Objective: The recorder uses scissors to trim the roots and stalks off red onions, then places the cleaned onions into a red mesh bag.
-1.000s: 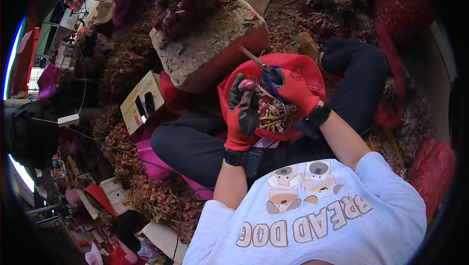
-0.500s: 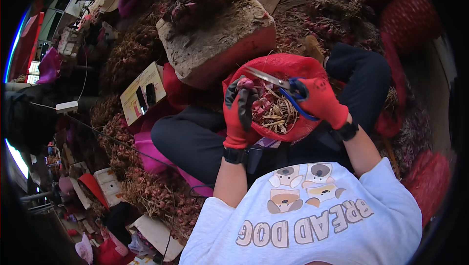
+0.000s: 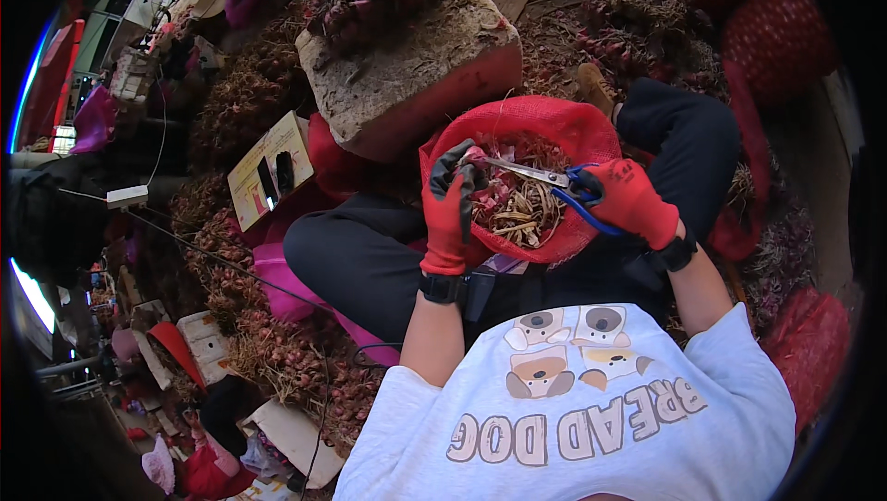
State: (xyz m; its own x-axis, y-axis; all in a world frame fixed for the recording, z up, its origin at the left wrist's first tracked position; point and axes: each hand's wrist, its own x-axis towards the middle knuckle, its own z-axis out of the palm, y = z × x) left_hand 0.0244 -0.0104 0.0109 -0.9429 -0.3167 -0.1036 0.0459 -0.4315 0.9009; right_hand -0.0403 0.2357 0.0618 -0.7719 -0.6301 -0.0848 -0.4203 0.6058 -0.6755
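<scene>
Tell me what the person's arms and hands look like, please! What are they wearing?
The left hand and right hand wear red gloves with blackish fingers. The right glove has a small dark marking on its back. Each wrist has a black band with a boxy shape. The forearms are bare below short, pale, whitish-grey sleeves.

Free air over near part of red sack; scissors cross middle; block beyond far-left.

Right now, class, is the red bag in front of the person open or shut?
Open: the red bag has its mouth spread wide, showing dry, straw-coloured stalks inside.
</scene>
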